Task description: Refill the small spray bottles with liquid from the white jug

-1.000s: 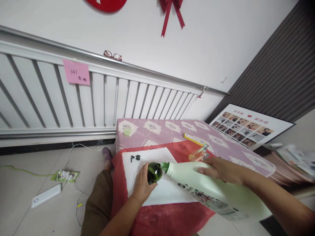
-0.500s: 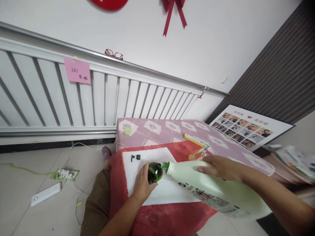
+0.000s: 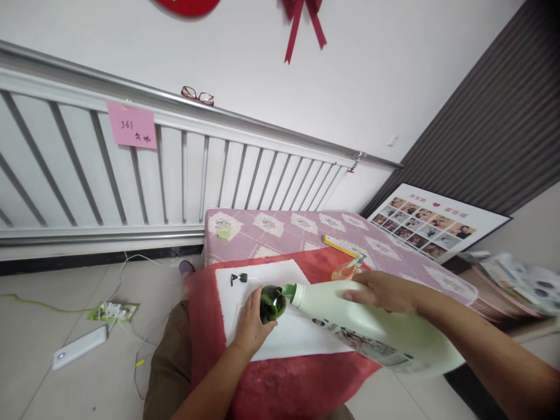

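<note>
Since the earlier frame, the scene has shifted slightly leftward in view; both hands and both bottles keep the same arrangement. The left hand grips the small, rounded, glossy dark-green bottle, fingers and thumb curled around its side, over the white scallop-edged sheet on the red cloth. The right hand clasps the large pale-green plastic bottle, tilted nearly horizontal, its green spout at the small bottle; contact cannot be determined. A black pump head lies on the sheet.
</note>
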`<state>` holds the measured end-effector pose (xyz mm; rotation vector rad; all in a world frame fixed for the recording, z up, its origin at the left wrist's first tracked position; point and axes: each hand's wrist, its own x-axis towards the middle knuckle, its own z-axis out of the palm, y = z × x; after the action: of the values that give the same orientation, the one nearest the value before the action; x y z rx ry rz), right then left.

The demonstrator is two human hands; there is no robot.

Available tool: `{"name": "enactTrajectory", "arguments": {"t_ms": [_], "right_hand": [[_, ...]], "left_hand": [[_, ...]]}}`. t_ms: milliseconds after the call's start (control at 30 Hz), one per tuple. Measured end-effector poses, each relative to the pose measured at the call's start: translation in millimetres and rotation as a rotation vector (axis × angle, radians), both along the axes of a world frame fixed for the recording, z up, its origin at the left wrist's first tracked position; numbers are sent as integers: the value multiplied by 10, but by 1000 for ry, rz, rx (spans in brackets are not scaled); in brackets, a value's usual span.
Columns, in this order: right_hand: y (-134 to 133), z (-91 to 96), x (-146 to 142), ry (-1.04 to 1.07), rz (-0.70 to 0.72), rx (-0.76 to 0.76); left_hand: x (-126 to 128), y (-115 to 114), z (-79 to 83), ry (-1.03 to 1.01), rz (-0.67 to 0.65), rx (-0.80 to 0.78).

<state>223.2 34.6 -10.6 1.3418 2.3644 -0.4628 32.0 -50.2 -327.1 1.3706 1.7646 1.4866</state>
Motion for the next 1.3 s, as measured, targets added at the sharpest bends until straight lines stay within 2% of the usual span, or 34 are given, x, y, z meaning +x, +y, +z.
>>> {"name": "enactTrajectory", "arguments": {"t_ms": [333,700,1300], "right_hand": [[20,1,21,11,78,45],[59,-2,8,-58,76,59],[109,40,-24,-55,58,26]], "left_hand": [[-13,9,-1,10,3,17],[-18,1,0,26,1,18],[-23,8,-10,26,-13,16]]}}
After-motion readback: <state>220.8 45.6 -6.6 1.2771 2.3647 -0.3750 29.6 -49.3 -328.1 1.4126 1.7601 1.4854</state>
